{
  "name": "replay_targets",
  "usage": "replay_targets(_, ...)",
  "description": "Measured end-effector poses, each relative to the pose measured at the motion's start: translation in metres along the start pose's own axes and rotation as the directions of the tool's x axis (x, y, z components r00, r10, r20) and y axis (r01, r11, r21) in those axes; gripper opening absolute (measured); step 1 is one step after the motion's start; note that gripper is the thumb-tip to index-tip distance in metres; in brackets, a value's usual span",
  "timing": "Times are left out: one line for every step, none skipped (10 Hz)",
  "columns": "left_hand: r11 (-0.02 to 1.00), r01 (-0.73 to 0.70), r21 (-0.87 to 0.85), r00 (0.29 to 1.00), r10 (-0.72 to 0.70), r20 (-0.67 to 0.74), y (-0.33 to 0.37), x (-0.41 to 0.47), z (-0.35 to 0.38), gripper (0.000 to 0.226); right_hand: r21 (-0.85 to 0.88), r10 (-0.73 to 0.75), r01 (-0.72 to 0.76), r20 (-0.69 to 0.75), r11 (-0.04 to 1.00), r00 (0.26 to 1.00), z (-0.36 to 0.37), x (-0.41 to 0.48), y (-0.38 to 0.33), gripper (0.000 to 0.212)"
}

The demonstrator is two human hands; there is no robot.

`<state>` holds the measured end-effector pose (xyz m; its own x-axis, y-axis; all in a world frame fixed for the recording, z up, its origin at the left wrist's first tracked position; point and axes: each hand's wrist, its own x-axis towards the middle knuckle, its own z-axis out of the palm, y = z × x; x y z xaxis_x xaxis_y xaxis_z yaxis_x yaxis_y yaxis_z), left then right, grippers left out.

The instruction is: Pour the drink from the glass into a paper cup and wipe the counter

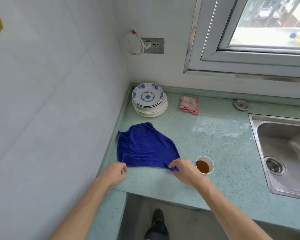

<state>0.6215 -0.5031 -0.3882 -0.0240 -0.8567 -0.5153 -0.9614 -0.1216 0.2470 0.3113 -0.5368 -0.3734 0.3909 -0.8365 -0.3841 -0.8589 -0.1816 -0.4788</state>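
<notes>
Left grip (116, 172): pinching near left corner of blue cloth (145, 146).
Right grip (185, 170): pinching near right corner, paper cup (204, 164) just beside.
Wet patch (220, 129): beyond right grip, on table (163, 184).

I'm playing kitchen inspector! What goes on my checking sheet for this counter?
Surface: green speckled counter, wet patch near the sink.
Job's things: blue cloth spread out; paper cup holding brown drink; glass: nothing seen.
Clutter: stacked plates, pink checked cloth by the back wall.
Hands: left hand and right hand each pinch a near corner of the blue cloth.
Cables: white cable coiled at the wall socket.
Surroundings: tiled walls, window above.
</notes>
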Motion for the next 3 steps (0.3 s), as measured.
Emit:
replay_targets(0.999,0.031,-0.028,0.996,-0.033,-0.077,0.017,-0.024,-0.007,0.023,0.032,-0.035,0.037,-0.055,0.999,0.998,-0.017,-0.022,-0.008,0.037)
replay_targets(0.999,0.046,-0.020,0.987,-0.048,-0.153,0.040,-0.056,-0.006,0.024,0.007,-0.102,0.104,-0.100,0.995,0.990,-0.029,-0.056,-0.014,0.039)
replay_targets(0.996,0.079,-0.032,0.963,-0.084,-0.255,0.063,-0.090,-0.004,0.027,-0.023,-0.151,0.149,-0.125,0.989,0.981,-0.042,-0.093,-0.019,0.039)
